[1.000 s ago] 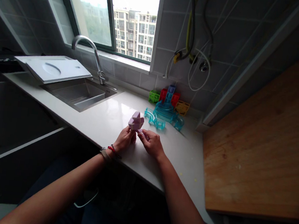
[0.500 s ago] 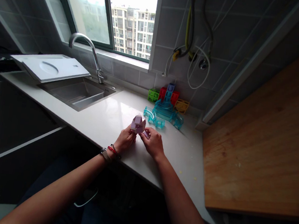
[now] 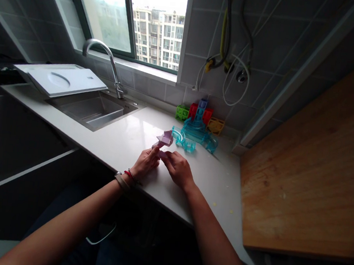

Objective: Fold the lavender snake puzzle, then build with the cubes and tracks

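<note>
A small purple folding block toy [image 3: 165, 140] is held just above the white countertop [image 3: 125, 144] near its front edge. My left hand [image 3: 146, 162] pinches its lower left part, fingers closed. My right hand [image 3: 177, 168] grips the lower right end, fingers curled. The toy's upper segments are bent over and lie low, tilted toward the back. A bracelet and a watch band show on my left wrist.
Clear turquoise curved track pieces [image 3: 192, 136] lie just behind the toy, with green, red, blue and yellow blocks [image 3: 200, 114] against the tiled wall. A sink [image 3: 92, 109] with tap [image 3: 104, 57] and a white board [image 3: 62, 79] sit left. A wooden board [image 3: 312, 172] fills the right.
The purple toy stood tall a second ago; its upper segments have been folded down and now lie lower and flatter. Both hands stayed on it and shifted slightly.
</note>
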A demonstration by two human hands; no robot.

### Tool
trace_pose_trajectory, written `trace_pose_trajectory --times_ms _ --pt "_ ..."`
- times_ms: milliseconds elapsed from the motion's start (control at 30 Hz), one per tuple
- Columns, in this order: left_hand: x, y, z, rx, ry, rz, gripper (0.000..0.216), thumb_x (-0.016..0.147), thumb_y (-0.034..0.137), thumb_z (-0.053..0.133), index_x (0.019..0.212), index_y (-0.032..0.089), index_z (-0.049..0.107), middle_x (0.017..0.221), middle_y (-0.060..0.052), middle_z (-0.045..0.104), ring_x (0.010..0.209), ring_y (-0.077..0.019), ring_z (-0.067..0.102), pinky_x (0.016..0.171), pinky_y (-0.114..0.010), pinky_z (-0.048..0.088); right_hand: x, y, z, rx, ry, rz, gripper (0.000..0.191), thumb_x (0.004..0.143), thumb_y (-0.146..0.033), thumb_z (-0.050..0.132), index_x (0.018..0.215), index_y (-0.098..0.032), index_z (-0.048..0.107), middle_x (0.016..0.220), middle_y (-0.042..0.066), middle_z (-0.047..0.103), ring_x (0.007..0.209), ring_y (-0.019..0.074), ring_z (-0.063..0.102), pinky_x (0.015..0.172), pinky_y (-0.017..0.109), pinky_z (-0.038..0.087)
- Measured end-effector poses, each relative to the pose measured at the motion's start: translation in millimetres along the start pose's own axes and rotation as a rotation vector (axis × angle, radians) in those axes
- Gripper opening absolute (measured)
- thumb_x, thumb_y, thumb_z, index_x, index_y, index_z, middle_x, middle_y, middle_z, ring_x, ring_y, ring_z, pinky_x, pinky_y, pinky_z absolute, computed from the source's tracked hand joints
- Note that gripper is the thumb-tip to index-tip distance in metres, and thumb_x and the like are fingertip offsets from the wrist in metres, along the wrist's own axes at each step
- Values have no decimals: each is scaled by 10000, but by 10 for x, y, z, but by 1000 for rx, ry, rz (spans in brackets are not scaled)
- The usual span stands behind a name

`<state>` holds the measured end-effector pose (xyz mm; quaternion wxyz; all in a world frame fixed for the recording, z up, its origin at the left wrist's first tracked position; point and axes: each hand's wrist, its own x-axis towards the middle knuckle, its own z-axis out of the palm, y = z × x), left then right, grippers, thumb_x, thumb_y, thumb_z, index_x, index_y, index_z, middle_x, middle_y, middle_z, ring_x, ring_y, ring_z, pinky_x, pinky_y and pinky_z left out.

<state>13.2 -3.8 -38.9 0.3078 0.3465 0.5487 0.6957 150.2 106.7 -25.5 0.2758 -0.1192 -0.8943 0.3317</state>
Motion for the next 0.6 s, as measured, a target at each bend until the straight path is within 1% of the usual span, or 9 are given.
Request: trace_pose_trajectory --times_ms 100,167,200,300,367,400,500,600 --pt "-28 34 -11 -29 0 -12 701 952 698 530 456 226 381 358 48 312 347 -79 304 443 -286 290 0 -21 -7 -24 5 -66 283 1050 -420 549 1231 -270 705 1061 69 698 970 232 658 857 314 487" --pt "-35 50 -13 -44 0 -10 702 959 686 531 452 225 378 358 46 313 354 -81 316 453 -288 303 4 -15 -4 -58 15 -89 286 1050 -413 552 1238 -263 707 1068 77 701 994 243 652 882 330 488" --pt "-34 54 -14 -48 2 -6 685 957 678 543 468 218 407 369 42 338 366 -86 342 462 -287 316 7 -6 1 -83 25 -88 285 1049 -410 558 1241 -261 707 1067 78 703 1000 246 648 887 337 488" --pt "-19 49 -15 -48 22 19 532 926 618 644 632 185 549 463 33 467 444 -103 451 502 -271 363 16 40 22 -154 86 -55 276 1031 -379 600 1263 -265 697 1073 76 707 1017 258 633 894 363 483" --pt "-9 39 -17 -35 39 34 413 882 549 736 770 187 574 546 42 531 496 -104 495 535 -255 394 20 75 34 -165 149 -22 237 1009 -337 636 1219 -258 711 1076 82 704 1022 279 618 894 395 474" --pt "-6 35 -19 -24 46 40 388 858 520 771 821 194 563 590 45 557 514 -102 509 549 -251 408 22 90 40 -168 182 -4 201 994 -315 655 1172 -250 723 1075 87 702 1021 291 610 891 413 468" --pt "-2 36 -31 42 64 54 433 805 481 821 1011 210 554 769 26 634 555 -92 539 557 -238 432 25 118 61 -221 260 50 84 935 -248 712 1016 -234 728 1041 83 696 997 306 597 854 429 456" --pt "-3 59 -67 162 45 60 539 747 458 868 1115 191 579 911 -19 657 614 -98 570 537 -228 433 23 114 102 -245 267 37 82 892 -180 733 955 -228 711 1001 69 688 974 297 598 806 408 454"
